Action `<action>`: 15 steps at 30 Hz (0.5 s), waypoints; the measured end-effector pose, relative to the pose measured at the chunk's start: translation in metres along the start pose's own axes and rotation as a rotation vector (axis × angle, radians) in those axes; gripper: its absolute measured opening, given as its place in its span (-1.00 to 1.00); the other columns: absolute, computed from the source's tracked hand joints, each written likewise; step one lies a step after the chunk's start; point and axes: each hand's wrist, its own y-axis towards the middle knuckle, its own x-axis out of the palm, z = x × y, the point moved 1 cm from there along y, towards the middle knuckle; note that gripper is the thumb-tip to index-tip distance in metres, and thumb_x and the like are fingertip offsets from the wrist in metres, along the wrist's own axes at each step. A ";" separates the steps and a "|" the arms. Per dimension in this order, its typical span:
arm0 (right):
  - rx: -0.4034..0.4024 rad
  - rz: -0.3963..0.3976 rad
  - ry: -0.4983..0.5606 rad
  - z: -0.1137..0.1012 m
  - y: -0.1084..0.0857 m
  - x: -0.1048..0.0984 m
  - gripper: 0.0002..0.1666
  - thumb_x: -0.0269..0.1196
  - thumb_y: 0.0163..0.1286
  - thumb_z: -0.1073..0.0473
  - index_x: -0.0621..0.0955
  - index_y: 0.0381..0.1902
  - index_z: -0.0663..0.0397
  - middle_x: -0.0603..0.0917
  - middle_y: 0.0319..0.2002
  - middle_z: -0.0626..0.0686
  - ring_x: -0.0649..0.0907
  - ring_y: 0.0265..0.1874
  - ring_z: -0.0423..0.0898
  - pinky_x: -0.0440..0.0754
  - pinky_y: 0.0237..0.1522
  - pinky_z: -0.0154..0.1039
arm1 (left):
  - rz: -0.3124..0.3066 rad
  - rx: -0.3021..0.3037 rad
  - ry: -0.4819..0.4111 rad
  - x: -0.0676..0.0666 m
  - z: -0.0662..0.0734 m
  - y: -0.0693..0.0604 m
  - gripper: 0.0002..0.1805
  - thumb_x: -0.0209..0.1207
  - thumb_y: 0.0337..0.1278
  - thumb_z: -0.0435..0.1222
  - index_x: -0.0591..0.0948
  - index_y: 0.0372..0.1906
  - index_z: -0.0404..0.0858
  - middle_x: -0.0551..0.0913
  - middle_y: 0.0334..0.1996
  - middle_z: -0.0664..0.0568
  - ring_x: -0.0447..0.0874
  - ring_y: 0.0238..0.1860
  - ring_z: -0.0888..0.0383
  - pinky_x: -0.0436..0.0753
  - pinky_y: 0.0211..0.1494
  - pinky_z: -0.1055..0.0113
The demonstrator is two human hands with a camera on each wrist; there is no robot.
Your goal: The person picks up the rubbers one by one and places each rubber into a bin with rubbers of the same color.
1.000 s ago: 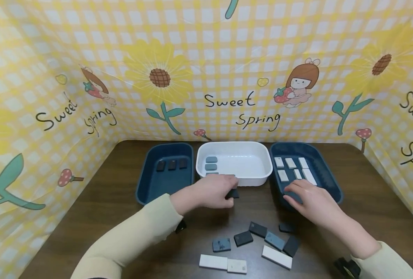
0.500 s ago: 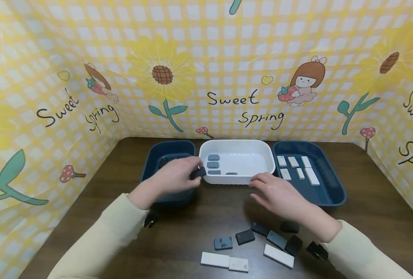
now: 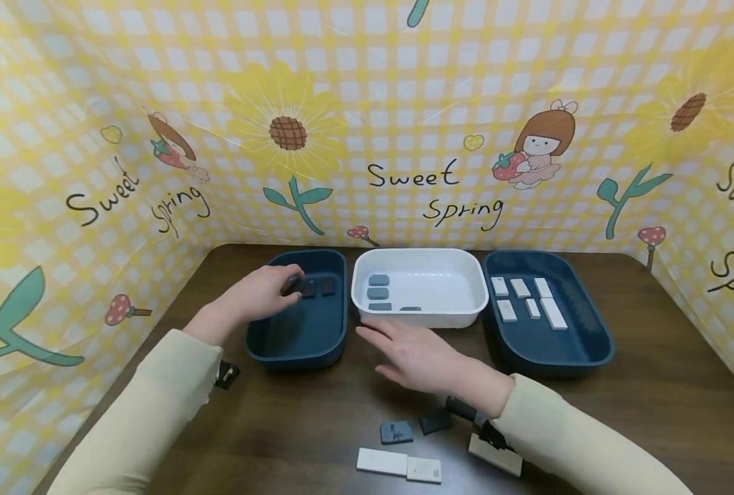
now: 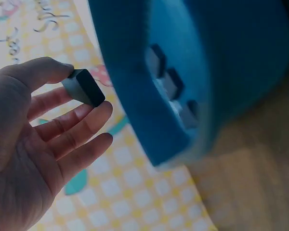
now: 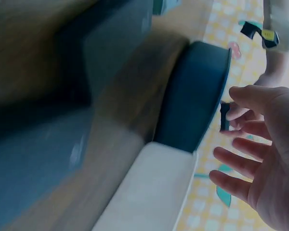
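My left hand is above the left navy tray, pinching a small black rectangular block between thumb and fingertips. In the left wrist view the block is tilted, beside the tray wall. Black blocks lie in a row at the back of that tray, partly behind my fingers. My right hand hovers before the white tray with fingers loosely extended and nothing held. Grey-blue blocks lie along the left side of the white tray.
White blocks lie in the right navy tray. On the brown table nearer me are a grey-blue block, a black block and white blocks. My right forearm hides other pieces there.
My left hand has carried the black block leftward from before the white tray to over the left navy tray. My right hand has moved left, from the right navy tray to before the white tray.
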 end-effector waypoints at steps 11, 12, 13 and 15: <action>-0.052 -0.119 -0.063 -0.010 0.023 0.012 -0.22 0.27 0.37 -0.01 0.28 0.47 -0.03 0.23 0.46 0.04 0.40 0.29 -0.06 0.47 0.16 -0.16 | -0.150 -0.070 0.135 0.020 -0.022 0.008 -0.69 0.25 0.22 -0.22 0.57 -0.04 -0.32 0.54 -0.50 0.07 0.48 -0.50 0.15 0.54 -0.34 0.23; -0.053 -0.131 -0.061 -0.010 0.024 0.013 -0.24 0.27 0.37 0.00 0.29 0.46 -0.03 0.23 0.46 0.04 0.40 0.29 -0.06 0.46 0.17 -0.16 | -0.161 -0.072 0.161 0.021 -0.023 0.009 -0.69 0.25 0.22 -0.21 0.57 -0.05 -0.32 0.55 -0.51 0.07 0.48 -0.51 0.15 0.55 -0.34 0.21; -0.053 -0.139 -0.058 -0.011 0.024 0.014 -0.25 0.26 0.38 0.01 0.30 0.46 -0.03 0.24 0.45 0.03 0.41 0.29 -0.06 0.46 0.17 -0.15 | -0.172 -0.071 0.187 0.023 -0.024 0.010 -0.69 0.25 0.21 -0.19 0.58 -0.06 -0.31 0.55 -0.51 0.07 0.49 -0.51 0.15 0.56 -0.34 0.20; -0.050 -0.145 -0.056 -0.011 0.024 0.015 -0.26 0.26 0.38 0.02 0.30 0.46 -0.05 0.24 0.45 0.03 0.42 0.29 -0.07 0.47 0.16 -0.16 | -0.190 -0.075 0.226 0.026 -0.027 0.012 -0.69 0.26 0.20 -0.17 0.59 -0.09 -0.30 0.56 -0.50 0.06 0.49 -0.51 0.15 0.58 -0.32 0.18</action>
